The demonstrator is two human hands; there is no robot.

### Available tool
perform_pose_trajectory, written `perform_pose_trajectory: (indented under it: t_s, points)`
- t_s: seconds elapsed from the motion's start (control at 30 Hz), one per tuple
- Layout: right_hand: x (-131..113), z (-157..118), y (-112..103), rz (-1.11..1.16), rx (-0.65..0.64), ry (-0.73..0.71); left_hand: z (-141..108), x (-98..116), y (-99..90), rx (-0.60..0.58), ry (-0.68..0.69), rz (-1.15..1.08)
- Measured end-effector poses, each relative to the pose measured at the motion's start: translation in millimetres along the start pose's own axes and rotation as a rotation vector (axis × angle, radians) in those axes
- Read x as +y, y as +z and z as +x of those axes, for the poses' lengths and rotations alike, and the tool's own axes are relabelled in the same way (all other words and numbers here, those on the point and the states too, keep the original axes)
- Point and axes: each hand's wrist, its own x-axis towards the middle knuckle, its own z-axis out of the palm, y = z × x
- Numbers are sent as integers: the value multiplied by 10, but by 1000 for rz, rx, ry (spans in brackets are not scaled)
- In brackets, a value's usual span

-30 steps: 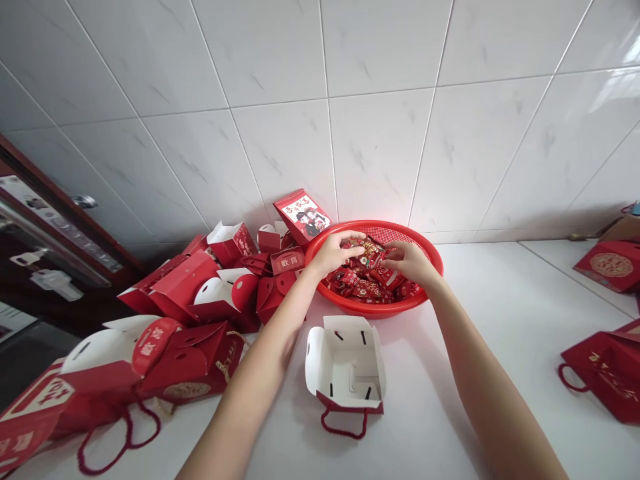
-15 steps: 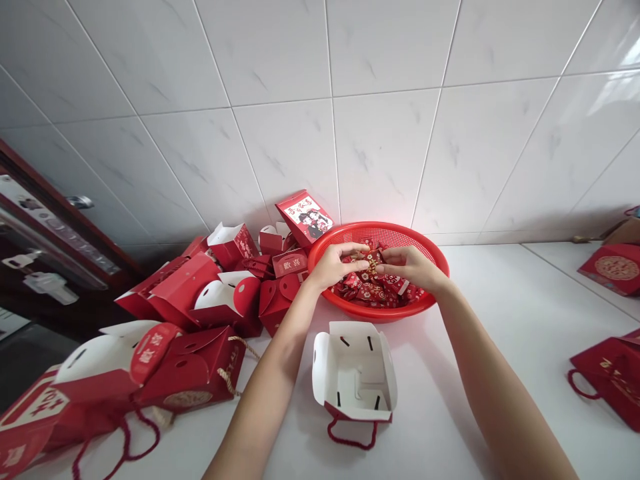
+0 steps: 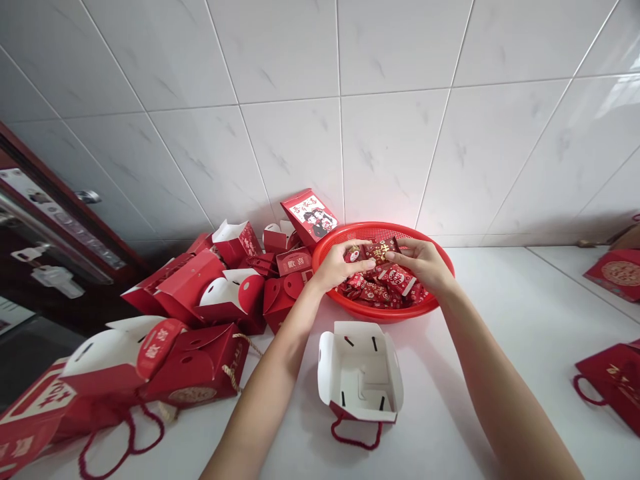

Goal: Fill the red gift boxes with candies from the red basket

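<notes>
The clock face is centred on the basket, with twelve toward the wall. Nearest, at six o'clock, my open box of white-lined red card [image 3: 326, 367] stands on the smooth white tabletop [image 3: 500, 320], its dark-red twisted-cord handle [image 3: 356, 445] toward me. At four o'clock lies a dark-red cardboard box with gold lettering [image 3: 617, 380], cut by the frame edge.

Beyond, my bare left hand [image 3: 333, 269] comes in from eight o'clock, thumb and fingers curled around the packets; whether it grips one I cannot tell. My bare right hand [image 3: 425, 267], from four o'clock, pinches a dark-red foil packet with gold characters [image 3: 379, 251] over the basket's centre. Beneath, small red printed wrapped packets [image 3: 397, 280] fill the oval red plastic mesh basket [image 3: 385, 312].

One second ago my hands were farther apart in the heap; now they have drawn together and the gold-lettered packet is raised between them. I take this to mean that one packet has been singled out.

Red cardboard gift boxes [image 3: 185, 283] crowd nine o'clock; an illustrated red box [image 3: 314, 217] leans at eleven. Farthest is the pale grey tiled wall [image 3: 390, 153].
</notes>
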Motion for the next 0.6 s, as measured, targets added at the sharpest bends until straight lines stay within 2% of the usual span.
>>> perform_pose_trajectory:
  t_s: [0.17,0.3,0.4,0.6]
  points:
    - [-37,-12,12,-26,-67,-15,-23,18,-16,-71,24,-97]
    - [-55,-23,6,-53,-127,-29,-20,6,-42,-172,-42,-157]
    - [-63,-31,4,-60,-126,-20,-14,-7,-53,-166,-49,-150]
    - [-63,-26,22,-21,-167,-38,-23,15,-65,-146,22,-162]
